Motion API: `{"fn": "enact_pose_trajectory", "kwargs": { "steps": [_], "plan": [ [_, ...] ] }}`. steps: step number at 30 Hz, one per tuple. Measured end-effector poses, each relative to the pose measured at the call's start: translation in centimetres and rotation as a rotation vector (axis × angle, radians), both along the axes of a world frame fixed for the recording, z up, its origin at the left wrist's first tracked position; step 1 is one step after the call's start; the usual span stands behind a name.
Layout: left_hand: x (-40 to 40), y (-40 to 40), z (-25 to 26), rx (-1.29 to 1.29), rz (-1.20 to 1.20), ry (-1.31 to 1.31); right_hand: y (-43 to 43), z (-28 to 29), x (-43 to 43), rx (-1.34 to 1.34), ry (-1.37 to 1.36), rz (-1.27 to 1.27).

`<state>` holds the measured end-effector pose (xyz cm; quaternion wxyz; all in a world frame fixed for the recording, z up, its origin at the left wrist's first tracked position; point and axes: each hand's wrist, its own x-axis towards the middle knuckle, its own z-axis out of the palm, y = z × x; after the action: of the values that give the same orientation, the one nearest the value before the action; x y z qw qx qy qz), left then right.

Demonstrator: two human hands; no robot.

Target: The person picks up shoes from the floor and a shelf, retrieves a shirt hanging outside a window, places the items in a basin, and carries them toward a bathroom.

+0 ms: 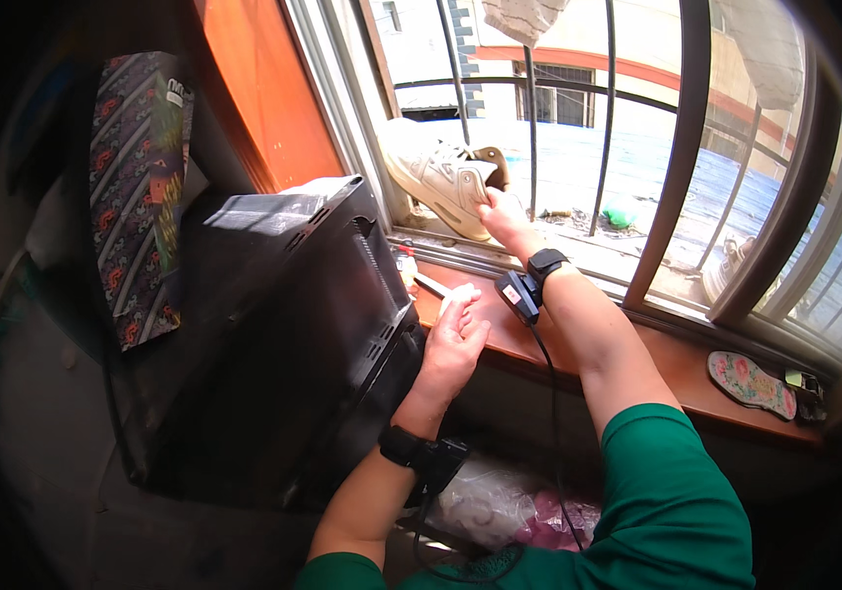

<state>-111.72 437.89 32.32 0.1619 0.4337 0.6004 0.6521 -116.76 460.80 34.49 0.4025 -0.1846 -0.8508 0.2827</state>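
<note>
My right hand (505, 220) reaches through the window opening and grips the heel end of a beige-white lace-up sneaker (441, 177), whose toe points up and left beside the window frame. Over the reddish wooden sill (575, 354) my left hand (457, 339) is raised with its fingers partly curled. A pale stick-like handle (432, 285) lies right behind its fingertips; whether the hand holds it I cannot tell. Each wrist bears a black strap with a small device and cable. A second shoe (723, 273) shows behind the glass at the right.
Dark window bars (531, 133) stand beyond the sneaker. A large black case-like object (281, 332) fills the left side, with a patterned bag (137, 199) by it. A floral insole (751, 385) lies on the sill at right. Clear plastic bags (494, 501) lie below.
</note>
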Motion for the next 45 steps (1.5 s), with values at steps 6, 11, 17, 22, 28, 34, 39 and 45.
{"fn": "enact_pose_trajectory", "kwargs": {
  "steps": [6,11,17,22,28,34,39,45],
  "plan": [
    [-0.1,0.5,0.0,0.046,-0.039,-0.024,-0.6,0.6,-0.3,0.017,-0.086,-0.069],
    [0.6,0.7,0.5,0.088,-0.058,-0.068,-0.8,0.4,-0.3,-0.015,-0.068,-0.067],
    [1.4,0.1,1.0,0.030,-0.030,-0.071,-0.5,0.2,-0.3,0.025,-0.070,-0.120],
    [2.0,-1.3,1.7,0.045,-0.007,-0.101,-1.5,0.9,0.5,0.115,-0.067,-0.125],
    [2.7,-2.0,2.5,0.082,0.003,0.000,-3.2,1.9,1.9,0.081,-0.010,-0.104],
    [4.4,-2.3,3.2,0.087,-0.038,0.016,-3.5,3.2,4.0,0.082,-0.014,-0.073],
    [5.1,-2.5,3.0,0.072,-0.028,0.061,-5.1,3.4,5.8,0.166,-0.091,-0.005],
    [6.4,-2.2,2.7,0.041,-0.059,0.099,-8.1,3.8,10.5,0.133,-0.208,0.152]
  ]
}}
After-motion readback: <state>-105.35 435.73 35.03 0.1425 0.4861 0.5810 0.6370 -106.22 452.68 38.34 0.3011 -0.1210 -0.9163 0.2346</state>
